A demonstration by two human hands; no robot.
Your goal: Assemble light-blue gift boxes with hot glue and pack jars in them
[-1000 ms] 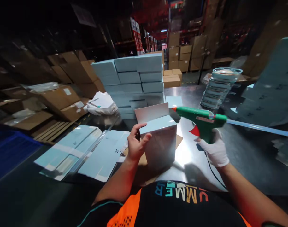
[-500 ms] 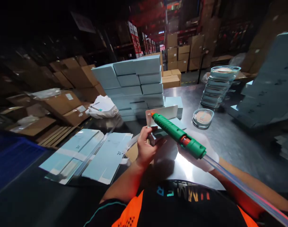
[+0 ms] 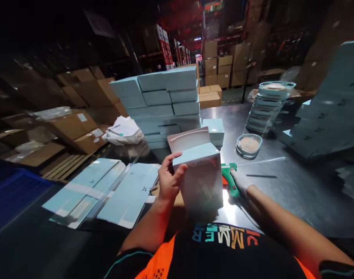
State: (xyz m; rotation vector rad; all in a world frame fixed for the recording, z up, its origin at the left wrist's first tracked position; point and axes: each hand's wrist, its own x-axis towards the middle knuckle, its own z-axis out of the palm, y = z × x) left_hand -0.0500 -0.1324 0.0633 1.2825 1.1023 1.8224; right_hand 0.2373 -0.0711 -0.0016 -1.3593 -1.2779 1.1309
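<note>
Glue gun (image 3: 229, 179) lowered onto worktop (image 3: 296, 193), gloved right hand (image 3: 240, 183) gripping it; left hand (image 3: 168, 182) fingers (image 3: 177, 176) clasp upright box (image 3: 201, 176) near front edge.

steel table (image 3: 296, 193) | box stack (image 3: 165, 104) | flat cartons (image 3: 107, 186) | dish (image 3: 249, 145)

A dim warehouse surrounds a polished steel worktable (image 3: 296, 193) that catches a bright glare near its front edge. Far behind it, tall storage racks with red uprights (image 3: 191, 23) recede down a narrow aisle lit at its end. Stacked brown cardboard cartons (image 3: 220, 66) fill the far middle, and more brown cartons (image 3: 78, 124) sit low on the left, one apparently resting on a wooden pallet (image 3: 60, 164), though the gloom blurs it. A blue surface (image 3: 11, 193) lies at the near left. The ceiling is lost in darkness.
</note>
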